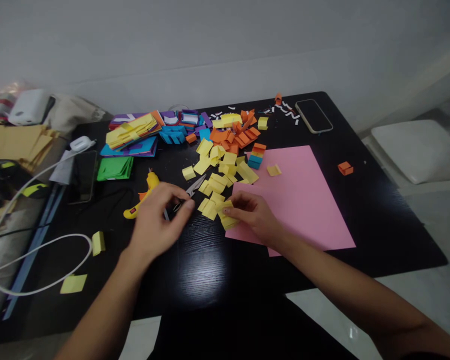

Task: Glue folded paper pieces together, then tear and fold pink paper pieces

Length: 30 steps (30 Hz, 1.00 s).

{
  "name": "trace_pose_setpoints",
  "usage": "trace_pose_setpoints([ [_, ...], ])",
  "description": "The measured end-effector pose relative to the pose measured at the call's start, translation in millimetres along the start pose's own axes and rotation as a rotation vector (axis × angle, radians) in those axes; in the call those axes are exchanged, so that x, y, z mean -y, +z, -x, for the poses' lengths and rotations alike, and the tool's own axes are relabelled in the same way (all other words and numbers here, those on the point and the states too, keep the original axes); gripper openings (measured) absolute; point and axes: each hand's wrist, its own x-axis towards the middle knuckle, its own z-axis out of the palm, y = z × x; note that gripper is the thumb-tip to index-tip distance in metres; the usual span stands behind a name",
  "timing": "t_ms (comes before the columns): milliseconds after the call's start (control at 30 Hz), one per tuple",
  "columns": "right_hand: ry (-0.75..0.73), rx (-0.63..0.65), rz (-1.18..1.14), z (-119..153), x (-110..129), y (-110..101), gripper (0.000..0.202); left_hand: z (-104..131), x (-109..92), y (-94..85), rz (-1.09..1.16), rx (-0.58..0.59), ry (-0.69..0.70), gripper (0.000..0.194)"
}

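Observation:
My left hand (pixel 160 217) is closed round the handles of a pair of scissors (pixel 195 186), whose blades point up and right toward yellow folded paper pieces (pixel 214 184). My right hand (pixel 255 216) pinches a yellow paper piece (pixel 227 216) over the left edge of a pink sheet (pixel 300 200). Beyond the yellow heap lie orange folded pieces (pixel 234 137). A small orange, yellow and blue folded piece (pixel 257 155) rests at the sheet's top left corner.
At the left are a yellow tool (pixel 147 192), green papers (pixel 115 168), stacked coloured papers (pixel 135 132), a dark phone (pixel 83 177) and a looped white cable (pixel 89 245). Another phone (pixel 314 116) lies at the back right, near white paper scraps (pixel 290 112).

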Motion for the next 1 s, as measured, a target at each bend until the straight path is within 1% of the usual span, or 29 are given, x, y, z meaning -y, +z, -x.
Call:
trace_pose_setpoints([
  [67,0.001,0.021,0.004,1,-1,0,0.028,6,-14,16.2,0.155,0.100,0.038,0.013],
  [100,0.003,0.034,0.007,1,-2,0,0.029,8,-18,23.3,0.212,0.123,0.049,0.013],
  [167,0.014,0.060,0.018,2,-2,0,0.028,12,-19,33.6,0.313,0.154,0.030,0.011],
  [233,0.022,0.067,0.037,2,-1,0,0.028,13,-15,38.2,0.381,0.170,-0.010,0.015],
  [400,-0.019,0.031,0.118,3,4,1,0.028,11,-9,36.7,0.463,0.192,-0.099,0.017],
  [500,-0.037,0.027,0.164,3,6,2,0.029,11,-11,37.5,0.572,0.198,-0.203,0.018],
  [600,-0.043,0.029,0.179,3,6,2,0.027,12,-15,40.8,0.692,0.179,-0.312,0.018],
  [700,-0.032,0.057,0.194,3,4,1,0.025,12,-18,44.1,0.771,0.160,-0.380,0.015],
  [800,-0.055,0.071,0.233,2,1,0,0.022,12,-21,45.9,0.797,0.152,-0.396,0.014],
  [1000,-0.104,0.058,0.316,4,-1,0,0.018,11,-22,45.9,0.775,0.166,-0.369,0.016],
])
